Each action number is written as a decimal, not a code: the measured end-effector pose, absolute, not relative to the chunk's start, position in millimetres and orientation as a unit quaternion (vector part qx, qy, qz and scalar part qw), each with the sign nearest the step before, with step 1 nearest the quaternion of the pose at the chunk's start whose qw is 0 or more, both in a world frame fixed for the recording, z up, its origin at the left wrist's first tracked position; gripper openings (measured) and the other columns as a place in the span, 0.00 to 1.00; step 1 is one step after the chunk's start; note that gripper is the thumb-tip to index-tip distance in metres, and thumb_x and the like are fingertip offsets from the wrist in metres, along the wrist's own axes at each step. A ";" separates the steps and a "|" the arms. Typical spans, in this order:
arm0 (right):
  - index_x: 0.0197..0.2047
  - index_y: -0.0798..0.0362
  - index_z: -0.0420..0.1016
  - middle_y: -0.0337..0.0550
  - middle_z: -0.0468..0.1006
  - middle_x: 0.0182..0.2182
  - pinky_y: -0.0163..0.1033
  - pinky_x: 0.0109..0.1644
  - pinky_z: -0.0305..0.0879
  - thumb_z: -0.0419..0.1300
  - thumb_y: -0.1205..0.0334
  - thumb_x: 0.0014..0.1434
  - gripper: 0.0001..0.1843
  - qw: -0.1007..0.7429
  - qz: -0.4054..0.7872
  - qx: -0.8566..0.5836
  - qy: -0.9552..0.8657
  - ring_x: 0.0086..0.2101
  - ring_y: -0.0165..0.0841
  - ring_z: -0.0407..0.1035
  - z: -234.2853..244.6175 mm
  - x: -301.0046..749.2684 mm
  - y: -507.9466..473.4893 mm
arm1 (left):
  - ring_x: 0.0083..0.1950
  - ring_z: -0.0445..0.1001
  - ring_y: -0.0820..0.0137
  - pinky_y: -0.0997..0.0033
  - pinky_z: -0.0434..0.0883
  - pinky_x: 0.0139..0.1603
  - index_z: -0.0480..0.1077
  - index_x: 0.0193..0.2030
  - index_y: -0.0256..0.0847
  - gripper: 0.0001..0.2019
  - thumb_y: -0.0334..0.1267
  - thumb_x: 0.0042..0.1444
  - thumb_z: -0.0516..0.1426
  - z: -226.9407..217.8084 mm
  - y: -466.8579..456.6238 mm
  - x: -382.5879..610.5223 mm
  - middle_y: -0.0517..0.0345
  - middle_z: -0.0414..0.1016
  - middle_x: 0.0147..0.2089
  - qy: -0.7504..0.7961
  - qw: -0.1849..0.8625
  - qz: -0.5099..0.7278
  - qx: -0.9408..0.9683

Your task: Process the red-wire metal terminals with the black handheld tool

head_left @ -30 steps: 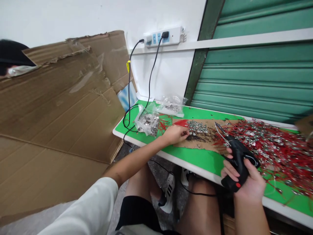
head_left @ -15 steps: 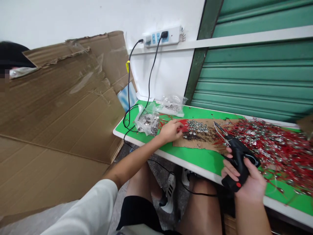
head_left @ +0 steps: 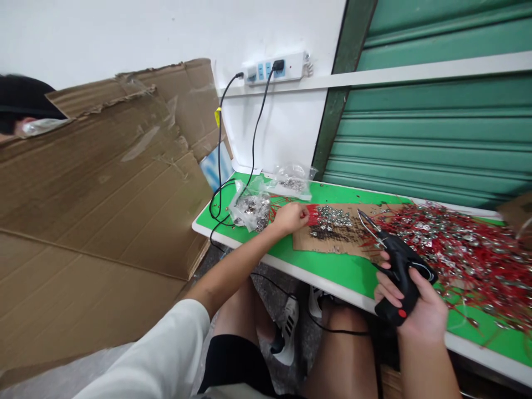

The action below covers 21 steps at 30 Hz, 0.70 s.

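My right hand (head_left: 409,302) grips a black soldering gun (head_left: 401,271), its fingers around the handle. The thin metal tip points up and left over a cardboard piece (head_left: 305,242). At that cardboard's left end, my left hand (head_left: 292,217) is closed, knuckles up, beside a row of red wires (head_left: 312,215). Whatever its fingers pinch is hidden. Small silver metal terminals (head_left: 334,216) lie in rows at the wires' right ends, with darkened marks on the cardboard below them. A large heap of red wires with silver terminals (head_left: 457,238) spreads to the right of the soldering gun.
Two clear plastic bags of small metal parts (head_left: 251,206) lie on the green tabletop (head_left: 274,252), left and behind. Black cords (head_left: 260,119) run down from a power strip (head_left: 274,67). A big cardboard sheet (head_left: 103,183) stands at the left, a person's dark cap (head_left: 25,94) behind it.
My left hand's fingers have curled in more tightly at the red wires. The soldering gun in my right hand has shifted slightly left.
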State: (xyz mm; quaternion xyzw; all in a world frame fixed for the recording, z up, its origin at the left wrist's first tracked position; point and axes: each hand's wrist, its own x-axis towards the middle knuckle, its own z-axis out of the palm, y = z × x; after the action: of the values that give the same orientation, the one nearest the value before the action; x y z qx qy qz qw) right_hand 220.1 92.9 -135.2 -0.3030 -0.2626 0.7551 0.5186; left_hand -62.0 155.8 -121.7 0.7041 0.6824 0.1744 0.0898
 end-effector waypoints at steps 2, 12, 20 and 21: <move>0.44 0.53 0.80 0.44 0.68 0.30 0.30 0.10 0.50 0.67 0.53 0.53 0.18 0.520 0.753 -0.304 -0.266 0.18 0.24 0.44 -135.5 220.2 92.9 | 0.41 0.75 0.67 0.71 0.70 0.43 0.79 0.38 0.39 0.10 0.35 0.59 0.56 -123.2 156.4 -62.9 0.54 0.78 0.39 0.680 0.096 0.186 0.702; 0.44 0.51 0.80 0.42 0.70 0.31 0.29 0.11 0.52 0.67 0.55 0.52 0.16 0.518 0.763 -0.319 -0.219 0.19 0.23 0.43 -137.1 220.0 94.4 | 0.49 0.73 0.68 0.69 0.69 0.55 0.75 0.44 0.37 0.09 0.37 0.64 0.55 -116.7 145.7 -65.9 0.52 0.76 0.45 0.615 0.060 0.278 0.735; 0.44 0.51 0.81 0.42 0.67 0.30 0.28 0.10 0.50 0.68 0.54 0.50 0.18 0.513 0.761 -0.315 -0.242 0.18 0.22 0.43 -138.0 220.1 95.5 | 0.45 0.75 0.70 0.70 0.69 0.51 0.77 0.44 0.40 0.08 0.38 0.63 0.57 -143.5 113.2 -69.9 0.56 0.80 0.42 0.601 0.102 0.225 0.760; 0.43 0.51 0.81 0.42 0.68 0.30 0.28 0.10 0.50 0.69 0.54 0.50 0.17 0.513 0.763 -0.317 -0.235 0.19 0.22 0.44 -138.1 220.0 95.9 | 0.46 0.75 0.70 0.71 0.69 0.52 0.77 0.45 0.40 0.08 0.38 0.64 0.58 -147.5 111.3 -70.6 0.56 0.80 0.43 0.595 0.104 0.236 0.762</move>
State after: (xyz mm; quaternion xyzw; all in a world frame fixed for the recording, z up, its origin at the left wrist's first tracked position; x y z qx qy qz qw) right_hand 220.0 95.9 -138.1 -0.3165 -0.2353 0.7627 0.5126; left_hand -70.6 111.3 -147.5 0.7616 0.5945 0.2360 0.1043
